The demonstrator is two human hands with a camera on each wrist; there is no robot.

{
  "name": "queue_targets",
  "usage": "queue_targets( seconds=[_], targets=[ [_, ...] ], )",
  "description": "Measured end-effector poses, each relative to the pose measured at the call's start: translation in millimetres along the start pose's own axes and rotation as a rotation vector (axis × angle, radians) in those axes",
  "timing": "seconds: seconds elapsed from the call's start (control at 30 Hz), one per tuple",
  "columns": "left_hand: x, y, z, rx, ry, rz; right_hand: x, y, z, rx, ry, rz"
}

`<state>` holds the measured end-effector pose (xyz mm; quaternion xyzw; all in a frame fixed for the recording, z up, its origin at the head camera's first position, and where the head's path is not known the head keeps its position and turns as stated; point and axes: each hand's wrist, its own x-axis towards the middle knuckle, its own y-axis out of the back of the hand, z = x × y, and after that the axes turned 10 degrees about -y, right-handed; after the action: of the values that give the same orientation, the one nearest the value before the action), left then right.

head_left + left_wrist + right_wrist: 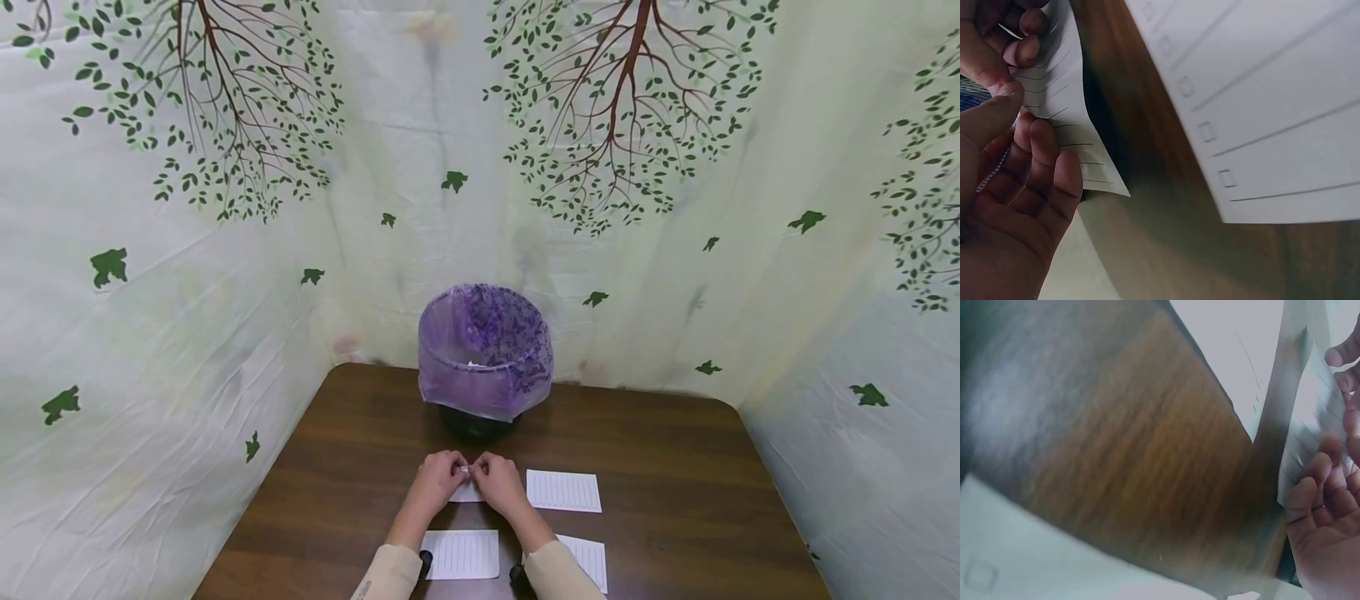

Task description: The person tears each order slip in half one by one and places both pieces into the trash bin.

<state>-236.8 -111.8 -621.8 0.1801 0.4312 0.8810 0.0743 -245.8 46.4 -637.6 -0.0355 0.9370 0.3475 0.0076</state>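
Side by side in the middle of the table, my left hand (437, 482) and right hand (498, 483) pinch the far edge of a lined sheet of paper (467, 494). The thumbs and index fingertips almost meet there. In the left wrist view that paper (1069, 128) bends away below the fingers, its ruled lines showing. From the right wrist, the paper (1310, 419) hangs beside the curled fingers of my right hand (1329, 531). Fingers cover the pinched edge, so whether it is torn or folded cannot be seen.
A bin with a purple patterned liner (450, 392) stands behind the hands, something white inside. Other lined sheets lie on the brown table (675, 483): one at right (564, 491), one between the forearms (461, 555), one partly under the right sleeve (588, 560). Leaf-printed cloth (375, 283) surrounds the table.
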Motion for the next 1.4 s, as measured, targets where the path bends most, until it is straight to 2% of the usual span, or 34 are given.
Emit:
queue_targets(
  seconds=[0.23, 0.47, 0.67, 0.87, 1.0, 1.23, 1.4],
  targets=[
    [5.2, 6.5, 13.4, -0.003, -0.069, 0.014, -5.1, 19, -5, -0.075, 0.138, 0.100],
    [12.0, 15.5, 31.2, 0.006, -0.130, 0.026, -10.3, 40, -8, -0.124, 0.191, 0.155],
    [17.3, 23.6, 50.4, -0.017, -0.204, 0.031, -22.3, 66, -14, -0.145, 0.235, 0.196],
    [22.9, 35.6, 72.9, -0.024, -0.271, 0.065, -31.8, 91, -26, -0.130, 0.237, 0.212],
    [25.0, 41.1, 85.6, -0.027, -0.288, 0.096, -37.0, 102, -30, -0.118, 0.231, 0.228],
    [27.3, 43.9, 101.3, -0.036, -0.311, 0.109, -43.2, 115, -32, -0.104, 0.218, 0.252],
    [26.7, 42.3, 106.9, -0.045, -0.324, 0.110, -47.4, 119, -29, -0.079, 0.220, 0.269]
  ],
)
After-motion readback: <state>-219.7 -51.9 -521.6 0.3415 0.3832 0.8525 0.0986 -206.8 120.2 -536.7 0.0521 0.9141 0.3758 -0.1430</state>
